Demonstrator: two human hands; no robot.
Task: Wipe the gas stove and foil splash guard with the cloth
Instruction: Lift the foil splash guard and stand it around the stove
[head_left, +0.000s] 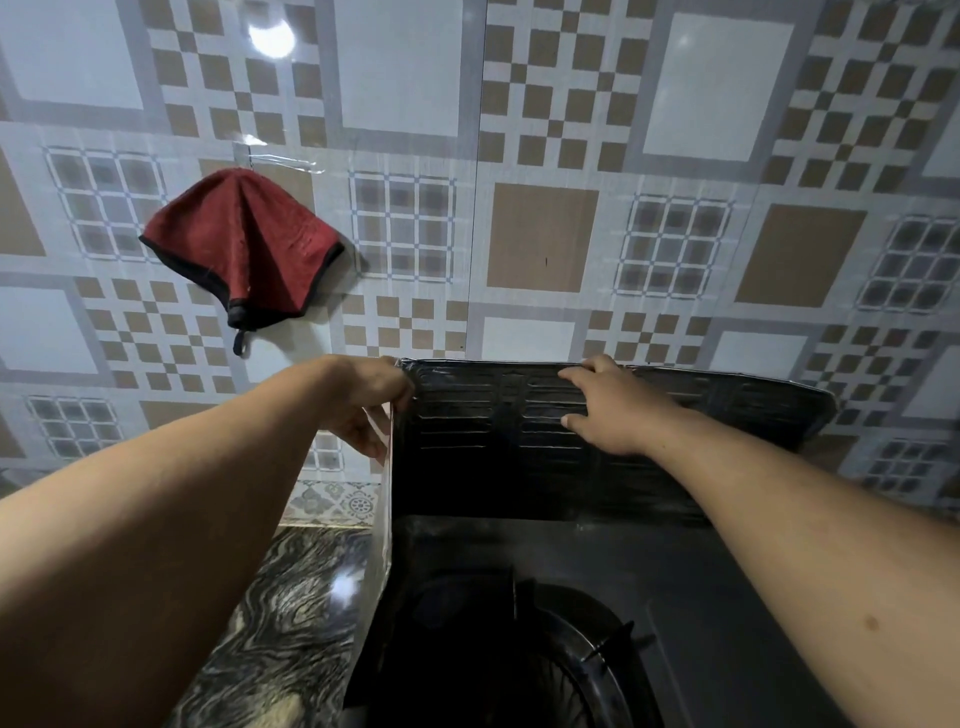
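The foil splash guard (483, 447) stands around the back and left of the black gas stove (649, 582); its inner face looks dark with embossed ridges. My left hand (371, 410) grips the guard's top left corner, fingers curled round the edge. My right hand (610, 405) holds the top rim of the back panel, fingertips over the rim and thumb pressed on the inner face. A red cloth (244, 244) with black trim hangs from a hook on the tiled wall, up and left of both hands. A burner (545, 665) with its pan support shows at the bottom.
A patterned tiled wall (540, 234) fills the background. A dark marbled counter (270, 623) lies left of the stove. The guard's left panel (382, 519) stands between the counter and the stove.
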